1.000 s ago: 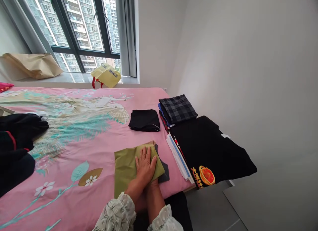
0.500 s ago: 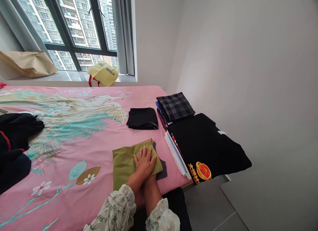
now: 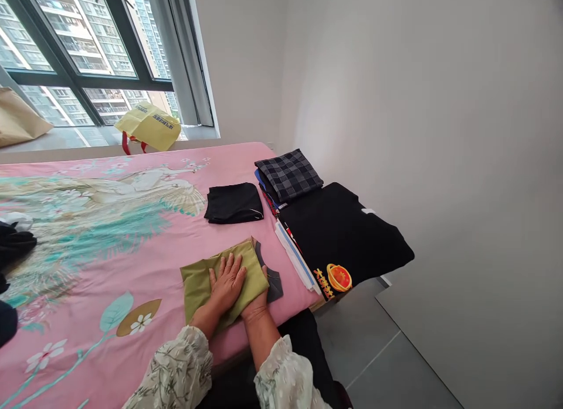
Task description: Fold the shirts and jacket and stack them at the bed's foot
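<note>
A folded olive-green cloth [image 3: 197, 283] lies on the pink flowered bed sheet [image 3: 109, 239] near the front edge. My left hand [image 3: 227, 283] rests flat on it, fingers stretched out. My right hand [image 3: 257, 303] is tucked under the cloth's right edge. Only its wrist and thumb show; its fingers are hidden. A dark grey piece [image 3: 275, 283] pokes out from beneath the green cloth on the right.
A folded black garment [image 3: 233, 203] lies farther back. A plaid-topped stack [image 3: 288, 174] and a black printed T-shirt [image 3: 347, 233] over white fabric sit at the bed's right edge. Dark clothes [image 3: 13, 245] lie at the left. A yellow bag [image 3: 149, 125] is on the windowsill.
The view has swung right and down. My left hand has slid a little leftward on the green cloth; my right hand stays under its edge.
</note>
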A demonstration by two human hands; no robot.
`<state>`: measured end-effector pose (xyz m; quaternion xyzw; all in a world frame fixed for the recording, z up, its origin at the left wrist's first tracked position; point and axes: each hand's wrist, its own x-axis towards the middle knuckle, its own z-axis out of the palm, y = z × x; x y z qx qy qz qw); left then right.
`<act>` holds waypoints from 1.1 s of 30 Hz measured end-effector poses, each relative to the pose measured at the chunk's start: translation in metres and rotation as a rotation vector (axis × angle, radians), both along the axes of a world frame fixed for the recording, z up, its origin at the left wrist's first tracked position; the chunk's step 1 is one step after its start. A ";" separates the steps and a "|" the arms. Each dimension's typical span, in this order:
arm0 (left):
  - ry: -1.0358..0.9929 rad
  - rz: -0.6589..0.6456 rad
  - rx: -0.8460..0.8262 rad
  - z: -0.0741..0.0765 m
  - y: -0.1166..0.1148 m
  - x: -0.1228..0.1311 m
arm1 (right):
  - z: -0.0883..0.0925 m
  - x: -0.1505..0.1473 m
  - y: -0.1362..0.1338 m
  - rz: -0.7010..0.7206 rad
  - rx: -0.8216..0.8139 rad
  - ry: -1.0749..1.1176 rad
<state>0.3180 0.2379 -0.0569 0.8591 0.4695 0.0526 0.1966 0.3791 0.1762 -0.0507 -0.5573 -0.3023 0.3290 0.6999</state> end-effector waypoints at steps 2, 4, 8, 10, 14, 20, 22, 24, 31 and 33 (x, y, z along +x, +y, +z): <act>0.004 0.000 0.015 0.000 -0.002 0.001 | 0.003 0.007 -0.016 0.082 0.032 0.177; 0.023 -0.003 0.043 0.000 -0.004 0.002 | 0.008 0.021 -0.036 0.151 0.021 0.300; 0.081 -0.031 0.121 -0.002 -0.011 0.005 | 0.010 0.053 -0.077 0.154 -0.027 0.414; 0.102 -0.040 0.166 -0.003 -0.014 0.007 | 0.008 0.061 -0.095 0.026 -0.065 0.402; 0.123 -0.024 0.173 -0.002 -0.020 0.009 | 0.018 0.049 -0.109 -0.211 -0.103 0.080; 0.049 -0.060 0.067 0.017 -0.009 -0.010 | 0.052 0.011 -0.063 0.073 -0.071 -0.510; -0.005 -0.004 0.086 0.028 0.008 -0.029 | 0.050 0.009 -0.038 0.135 -0.126 -0.714; -0.027 0.074 0.102 0.040 0.031 -0.053 | 0.039 0.013 -0.017 0.168 -0.222 -0.886; 0.000 0.075 -0.100 0.061 0.104 -0.103 | -0.013 0.029 0.004 0.286 -0.471 -1.134; 0.009 0.054 -0.169 0.060 0.115 -0.102 | -0.020 0.029 0.003 0.284 -0.473 -1.157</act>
